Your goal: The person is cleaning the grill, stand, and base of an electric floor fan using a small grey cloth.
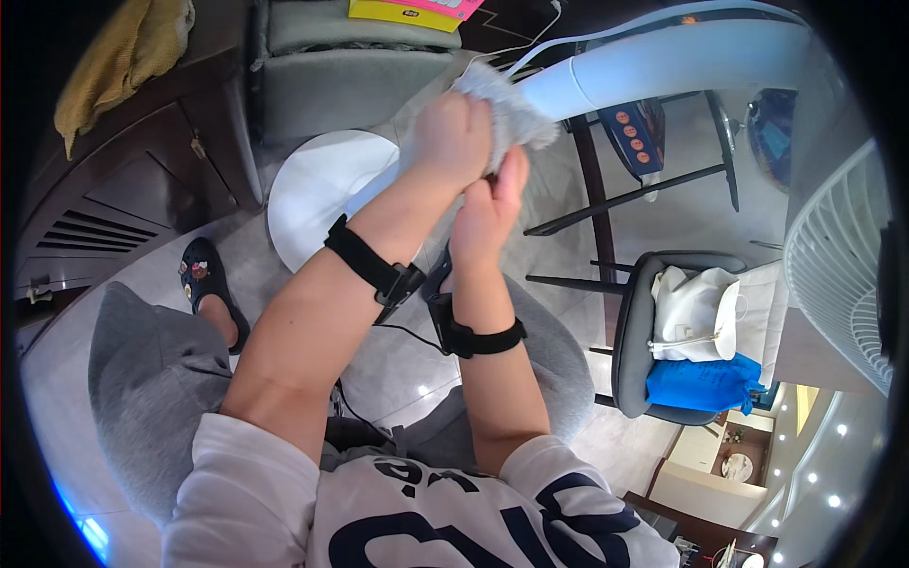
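Note:
My left hand [458, 135] is closed on a light grey cloth [505, 106], high in the view and above the floor. My right hand [490, 206] is just below it, with its thumb raised against the lower edge of the cloth; its curled fingers are partly hidden, so their hold is unclear. The cloth lies at the near end of a white fan pole [568, 89], touching or overlapping it. A white round fan base [312, 192] stands on the floor beyond my left forearm. Black straps with small devices sit around both forearms.
A dark wooden cabinet [142, 184] with a yellow cloth [121, 64] stands at left. A grey padded seat [348, 92] is ahead. At right are a chair [632, 326] bearing a white bag [692, 312] and blue bag [703, 383], and a fan grille [841, 263].

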### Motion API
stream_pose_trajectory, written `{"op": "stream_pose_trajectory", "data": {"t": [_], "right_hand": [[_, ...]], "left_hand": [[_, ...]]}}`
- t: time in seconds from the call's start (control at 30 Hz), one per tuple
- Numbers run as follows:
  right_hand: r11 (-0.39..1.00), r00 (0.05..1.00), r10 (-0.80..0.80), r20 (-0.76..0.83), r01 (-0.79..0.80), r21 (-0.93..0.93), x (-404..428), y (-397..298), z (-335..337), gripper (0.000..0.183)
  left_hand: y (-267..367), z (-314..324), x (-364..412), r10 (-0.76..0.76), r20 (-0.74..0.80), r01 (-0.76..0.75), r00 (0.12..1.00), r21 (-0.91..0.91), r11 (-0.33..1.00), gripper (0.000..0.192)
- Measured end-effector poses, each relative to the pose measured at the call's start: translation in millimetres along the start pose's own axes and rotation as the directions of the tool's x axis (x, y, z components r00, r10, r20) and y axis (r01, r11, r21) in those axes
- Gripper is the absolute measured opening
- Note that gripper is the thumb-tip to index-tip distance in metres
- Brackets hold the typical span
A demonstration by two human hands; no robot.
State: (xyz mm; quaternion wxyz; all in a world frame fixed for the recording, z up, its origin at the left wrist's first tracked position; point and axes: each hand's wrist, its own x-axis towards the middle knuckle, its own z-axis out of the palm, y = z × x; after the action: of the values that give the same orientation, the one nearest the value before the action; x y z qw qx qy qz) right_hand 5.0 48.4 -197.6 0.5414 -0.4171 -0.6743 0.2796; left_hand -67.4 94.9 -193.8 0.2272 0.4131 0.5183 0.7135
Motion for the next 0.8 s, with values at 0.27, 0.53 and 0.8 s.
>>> {"op": "stream_pose_trajectory", "data": {"t": [0.27,0.53,0.8], "right_hand": [[0.907,0.920,0.337,0.199,-0.374,0.194,-37.3,68.8,15.8,0.049],[0.801,0.932,0.323,0.167,-0.363,0.476,-18.5,27.9,37.0,0.039],[0.919,0.998,-0.027,-0.049,0.044,0.391,55.0,-64.9,0.9,0.030]], "left_hand": [[-107.8,-22.9,-40.5,-0.240,0.145,0.247,0.960,-0.036,0.968,0.034],[-124.0,-23.6,-46.0,-0.353,0.184,0.380,0.917,-0.141,0.914,0.034],[77.3,-19.0,10.7,0.167,0.269,-0.072,0.949,-0.330,0.941,0.030]]}}
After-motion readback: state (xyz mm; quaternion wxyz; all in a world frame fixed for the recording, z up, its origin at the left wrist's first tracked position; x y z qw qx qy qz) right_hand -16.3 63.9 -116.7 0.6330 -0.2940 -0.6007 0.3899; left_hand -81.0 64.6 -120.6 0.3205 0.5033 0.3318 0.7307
